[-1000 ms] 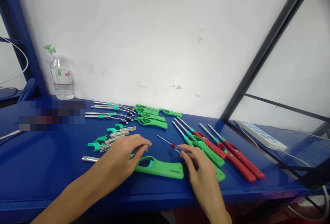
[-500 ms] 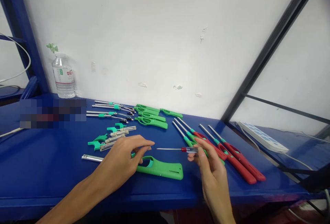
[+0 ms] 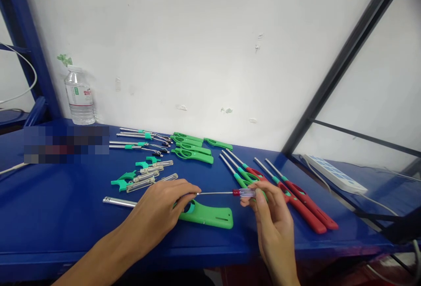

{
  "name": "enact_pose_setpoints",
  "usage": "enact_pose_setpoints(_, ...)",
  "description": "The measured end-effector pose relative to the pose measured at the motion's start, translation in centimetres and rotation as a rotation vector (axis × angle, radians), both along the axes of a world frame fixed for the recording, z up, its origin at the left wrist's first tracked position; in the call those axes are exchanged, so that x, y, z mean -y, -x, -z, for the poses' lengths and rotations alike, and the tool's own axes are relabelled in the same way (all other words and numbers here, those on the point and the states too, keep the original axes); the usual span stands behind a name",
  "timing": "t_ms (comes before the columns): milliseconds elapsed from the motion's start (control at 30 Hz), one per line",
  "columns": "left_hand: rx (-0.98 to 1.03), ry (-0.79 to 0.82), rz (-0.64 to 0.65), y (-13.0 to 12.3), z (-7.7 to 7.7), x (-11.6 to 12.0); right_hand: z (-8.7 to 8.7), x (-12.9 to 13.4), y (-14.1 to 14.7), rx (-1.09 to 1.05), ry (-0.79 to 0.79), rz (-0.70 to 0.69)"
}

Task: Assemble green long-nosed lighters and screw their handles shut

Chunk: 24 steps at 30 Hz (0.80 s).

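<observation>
My right hand (image 3: 274,218) grips the clear handle of a screwdriver (image 3: 215,193) with a red collar; its thin shaft points left. My left hand (image 3: 167,202) is pinched, thumb and forefinger together at the shaft's tip, around a tiny shiny piece too small to name, perhaps a screw. Beneath the left hand lies a green lighter (image 3: 207,216) with a silver tube (image 3: 118,201); the hand hides its middle. Behind that hand are clear fuel tanks (image 3: 141,184) and teal triggers (image 3: 123,181).
Several green shells (image 3: 194,155) and silver tubes with wires (image 3: 131,146) lie near the wall. Red and green lighters (image 3: 302,207) rest at the right. A water bottle (image 3: 79,97) stands back left; a power strip (image 3: 333,174) sits beyond the right-hand frame.
The screwdriver's tip now meets my left fingertips, where a gap was before. My left hand has shifted slightly right, and another clear tank shows behind it.
</observation>
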<state>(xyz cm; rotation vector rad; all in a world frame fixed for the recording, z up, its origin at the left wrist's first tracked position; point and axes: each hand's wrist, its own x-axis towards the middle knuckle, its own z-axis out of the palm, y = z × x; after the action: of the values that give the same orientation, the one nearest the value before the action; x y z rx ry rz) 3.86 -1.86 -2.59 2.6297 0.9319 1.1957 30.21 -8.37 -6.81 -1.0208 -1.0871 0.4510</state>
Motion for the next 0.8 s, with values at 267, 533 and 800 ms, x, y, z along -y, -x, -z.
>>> enact_pose_setpoints(267, 0.001, -0.032, 0.011, 0.11, 0.23, -0.23, -0.01, 0.04, -0.02, 0.006, 0.017, 0.015)
enact_pose_setpoints(533, -0.016, -0.133, -0.051, 0.02, 0.49, -0.39, -0.06, 0.14, 0.00, 0.008, 0.016, 0.009)
enact_pose_setpoints(800, -0.025, -0.102, -0.014, -0.11, 0.51, -0.14, -0.25, 0.21, 0.05, 0.021, 0.032, 0.022)
